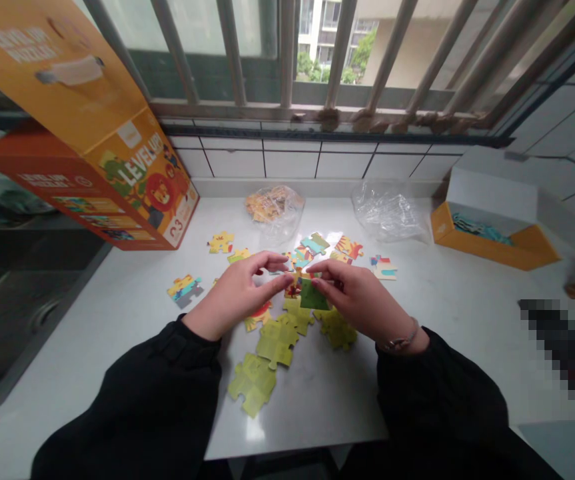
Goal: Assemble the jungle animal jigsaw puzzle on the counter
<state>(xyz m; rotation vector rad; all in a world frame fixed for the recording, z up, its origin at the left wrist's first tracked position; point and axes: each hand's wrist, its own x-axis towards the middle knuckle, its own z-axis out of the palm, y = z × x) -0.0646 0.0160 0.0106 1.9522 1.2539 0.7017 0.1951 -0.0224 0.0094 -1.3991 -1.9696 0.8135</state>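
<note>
Both my hands meet over the middle of a white counter (117, 313). My right hand (362, 300) pinches a green puzzle piece (312, 295) between thumb and fingers. My left hand (240, 290) has its fingertips closed on the same spot, touching a small colourful piece (294, 285) beside the green one. Below the hands lie several yellow-green puzzle pieces (272, 347), some joined. More colourful pieces (347, 249) are scattered beyond the hands.
A large orange puzzle box (92, 133) leans at the left. A plastic bag with pieces (273, 205) and an empty-looking clear bag (390, 212) lie by the tiled wall. An open orange box (492, 220) sits right. A dark sink (17, 313) is at left.
</note>
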